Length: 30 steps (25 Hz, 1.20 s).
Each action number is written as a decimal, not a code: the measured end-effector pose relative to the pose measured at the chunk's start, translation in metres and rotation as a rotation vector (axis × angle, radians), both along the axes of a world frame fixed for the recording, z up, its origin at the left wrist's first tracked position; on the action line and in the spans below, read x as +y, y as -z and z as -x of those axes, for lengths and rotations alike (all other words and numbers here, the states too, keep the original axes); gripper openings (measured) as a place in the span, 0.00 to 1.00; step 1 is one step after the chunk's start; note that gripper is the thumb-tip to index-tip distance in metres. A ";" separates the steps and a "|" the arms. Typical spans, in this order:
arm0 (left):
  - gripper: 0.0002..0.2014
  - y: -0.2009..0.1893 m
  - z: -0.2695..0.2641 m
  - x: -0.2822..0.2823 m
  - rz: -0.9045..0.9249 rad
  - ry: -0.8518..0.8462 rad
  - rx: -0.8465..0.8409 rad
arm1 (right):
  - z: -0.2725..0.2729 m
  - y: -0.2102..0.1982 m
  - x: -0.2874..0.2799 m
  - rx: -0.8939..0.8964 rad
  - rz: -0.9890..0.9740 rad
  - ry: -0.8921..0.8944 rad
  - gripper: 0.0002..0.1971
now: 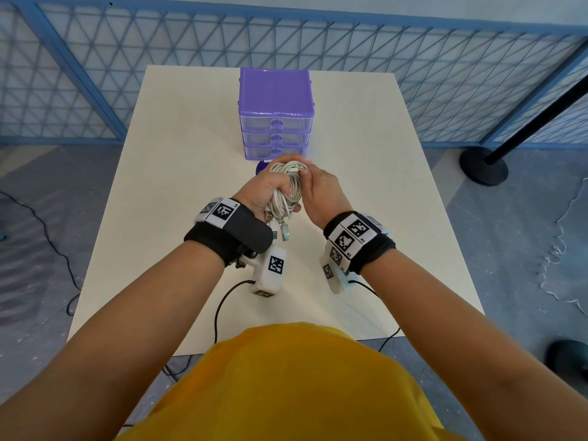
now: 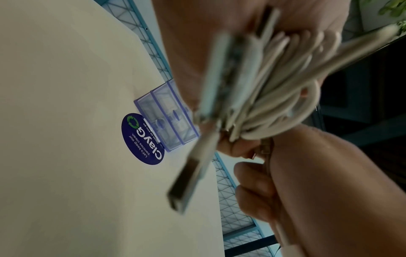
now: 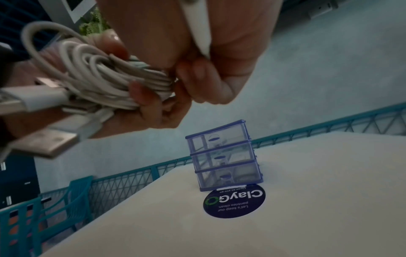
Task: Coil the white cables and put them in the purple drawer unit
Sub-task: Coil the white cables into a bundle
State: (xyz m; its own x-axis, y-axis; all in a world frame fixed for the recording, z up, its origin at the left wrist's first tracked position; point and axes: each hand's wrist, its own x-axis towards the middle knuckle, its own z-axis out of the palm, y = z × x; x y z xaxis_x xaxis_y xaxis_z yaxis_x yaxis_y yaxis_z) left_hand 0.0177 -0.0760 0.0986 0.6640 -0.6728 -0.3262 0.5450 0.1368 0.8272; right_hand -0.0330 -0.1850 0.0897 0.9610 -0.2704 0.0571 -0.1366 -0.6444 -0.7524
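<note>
My left hand point(image 1: 270, 189) grips a bundle of coiled white cables point(image 1: 288, 192) above the middle of the table, with USB plugs point(image 1: 280, 230) hanging below the fist. My right hand point(image 1: 319, 192) is against the bundle's right side, its fingers pinching a cable end point(image 3: 201, 31) near the top of the coil point(image 3: 105, 76). The purple drawer unit point(image 1: 276, 113) stands just beyond the hands, its three clear drawers point(image 3: 224, 156) all pushed in. The left wrist view shows the same loops point(image 2: 274, 97) and a blurred plug point(image 2: 186, 182) up close.
A round dark blue sticker point(image 3: 234, 201) lies on the cream table point(image 1: 178, 173) right in front of the drawer unit. A blue mesh fence point(image 1: 318, 43) runs behind the table. A black post base point(image 1: 483, 165) stands on the floor at right.
</note>
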 end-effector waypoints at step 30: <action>0.18 -0.001 -0.002 -0.004 0.124 -0.442 0.170 | 0.009 0.000 0.014 0.186 -0.348 -0.057 0.17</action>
State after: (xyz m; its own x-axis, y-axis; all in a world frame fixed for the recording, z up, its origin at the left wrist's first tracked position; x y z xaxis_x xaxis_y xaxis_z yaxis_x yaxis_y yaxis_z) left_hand 0.0194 -0.0800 0.0999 0.8393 -0.3791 -0.3898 0.5382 0.4775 0.6945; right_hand -0.0420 -0.1714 0.0899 0.9604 -0.1886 -0.2050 -0.2624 -0.3654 -0.8931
